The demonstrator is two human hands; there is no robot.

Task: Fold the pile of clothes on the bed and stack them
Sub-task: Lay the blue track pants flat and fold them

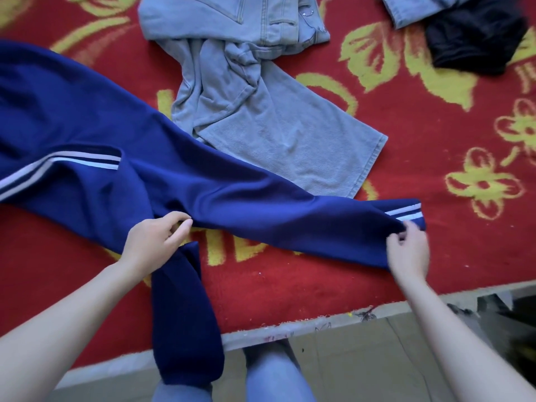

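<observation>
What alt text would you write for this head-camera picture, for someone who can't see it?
A person's left hand and right hand pinch the near edge of a dark blue garment with white stripes spread across a red bedcover with yellow flowers. Crumpled light blue denim trousers and a black garment lie beyond.

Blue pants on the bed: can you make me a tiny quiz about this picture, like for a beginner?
1. True or false: the right hand pinches the striped cuff of the blue track pants.
2. Which garment lies beyond them? A grey jeans B yellow towel C white shirt
3. Fill in: the blanket is ____ with yellow flowers.
Key: 1 true; 2 A; 3 red.
</observation>
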